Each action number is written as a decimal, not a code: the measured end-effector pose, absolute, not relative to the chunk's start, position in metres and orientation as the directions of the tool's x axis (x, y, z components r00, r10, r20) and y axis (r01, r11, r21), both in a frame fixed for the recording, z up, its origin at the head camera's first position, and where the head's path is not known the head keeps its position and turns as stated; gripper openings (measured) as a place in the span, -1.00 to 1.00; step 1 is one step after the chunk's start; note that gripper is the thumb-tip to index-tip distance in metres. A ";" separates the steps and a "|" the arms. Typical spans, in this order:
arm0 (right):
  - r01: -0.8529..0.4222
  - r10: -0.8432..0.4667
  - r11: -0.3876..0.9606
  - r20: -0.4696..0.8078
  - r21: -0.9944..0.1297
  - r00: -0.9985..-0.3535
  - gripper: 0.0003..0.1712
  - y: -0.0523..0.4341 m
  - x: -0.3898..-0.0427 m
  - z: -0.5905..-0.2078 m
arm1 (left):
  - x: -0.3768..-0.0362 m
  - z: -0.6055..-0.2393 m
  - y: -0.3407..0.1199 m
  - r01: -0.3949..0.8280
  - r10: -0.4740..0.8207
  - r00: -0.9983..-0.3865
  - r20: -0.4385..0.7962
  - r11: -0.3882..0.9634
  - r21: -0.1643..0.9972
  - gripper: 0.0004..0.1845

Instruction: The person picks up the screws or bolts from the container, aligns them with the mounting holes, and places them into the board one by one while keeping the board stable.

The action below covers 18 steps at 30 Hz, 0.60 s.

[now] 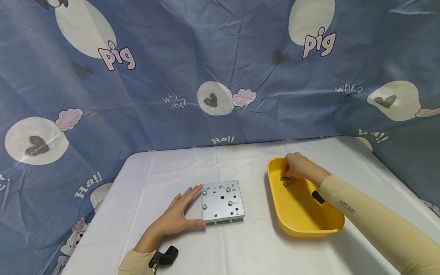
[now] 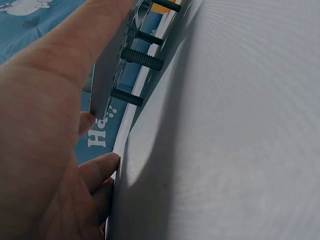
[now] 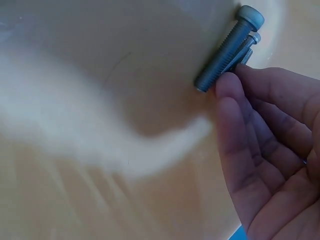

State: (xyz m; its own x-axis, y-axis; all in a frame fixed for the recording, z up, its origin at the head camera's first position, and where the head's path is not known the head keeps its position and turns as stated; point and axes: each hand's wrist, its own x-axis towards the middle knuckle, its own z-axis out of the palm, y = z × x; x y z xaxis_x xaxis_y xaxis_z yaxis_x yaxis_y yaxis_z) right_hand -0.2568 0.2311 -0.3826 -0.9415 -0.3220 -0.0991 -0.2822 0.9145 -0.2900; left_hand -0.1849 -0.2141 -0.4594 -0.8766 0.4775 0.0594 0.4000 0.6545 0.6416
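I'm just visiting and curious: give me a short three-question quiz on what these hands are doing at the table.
1. True or false: the left hand rests flat against the square grey metal plate.
2. Where is the right hand reaching? A) yellow plastic tray B) blue patterned cloth
3. What lies by the right fingertips?

Key: 1 true; 2 A; 3 long grey metal bolts.

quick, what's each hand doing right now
Left hand: open, straight fingers resting against the metal plate.
Right hand: in the yellow tray, fingertips at the bolts; a grip cannot be told.
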 end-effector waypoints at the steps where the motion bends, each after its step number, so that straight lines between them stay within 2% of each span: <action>1: -0.282 -0.321 0.915 -0.099 -0.288 -0.942 -0.63 0.231 -0.258 -0.383 | -0.185 -0.459 -0.214 0.401 0.478 -0.876 0.060 0.654 0.641 0.31; 5: -0.284 -0.327 0.911 -0.104 -0.298 -0.939 -0.64 0.233 -0.260 -0.385 | -0.185 -0.460 -0.214 0.403 0.480 -0.875 0.063 0.650 0.644 0.30; 12: -0.263 -0.323 0.910 -0.150 -0.320 -0.934 -0.82 0.235 -0.264 -0.384 | -0.186 -0.460 -0.215 0.403 0.481 -0.875 0.061 0.651 0.643 0.30; 18: -0.279 -0.339 0.910 -0.161 -0.308 -0.927 -0.86 0.234 -0.266 -0.382 | -0.185 -0.459 -0.216 0.402 0.482 -0.875 0.056 0.656 0.639 0.31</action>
